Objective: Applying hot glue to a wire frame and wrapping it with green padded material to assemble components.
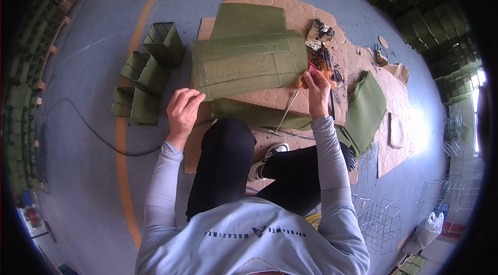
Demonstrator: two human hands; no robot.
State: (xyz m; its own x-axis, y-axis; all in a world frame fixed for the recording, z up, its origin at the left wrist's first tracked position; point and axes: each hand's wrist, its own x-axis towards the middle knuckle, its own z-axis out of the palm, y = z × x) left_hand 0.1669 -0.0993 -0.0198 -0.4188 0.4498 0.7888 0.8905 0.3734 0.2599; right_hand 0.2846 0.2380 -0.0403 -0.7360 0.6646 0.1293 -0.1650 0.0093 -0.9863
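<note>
One green cloth [233, 67] is lying over cardboard [298, 10], beneath a wire frame [276, 62]. The left hand [182, 111] is pinching the cloth's near left corner, seemingly keeping it taut; the right hand [317, 91] is curling beside an orange tool [299, 82], its grip impossible to tell. Three green boxes [150, 75] are standing leftward, probably out of the way.

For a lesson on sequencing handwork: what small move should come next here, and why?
Probably square the green sheet against the wire frame: the frame's wires show across it, slightly askew to its edges, and the left hand pinches its near left corner while the right hand is by the near right.
</note>
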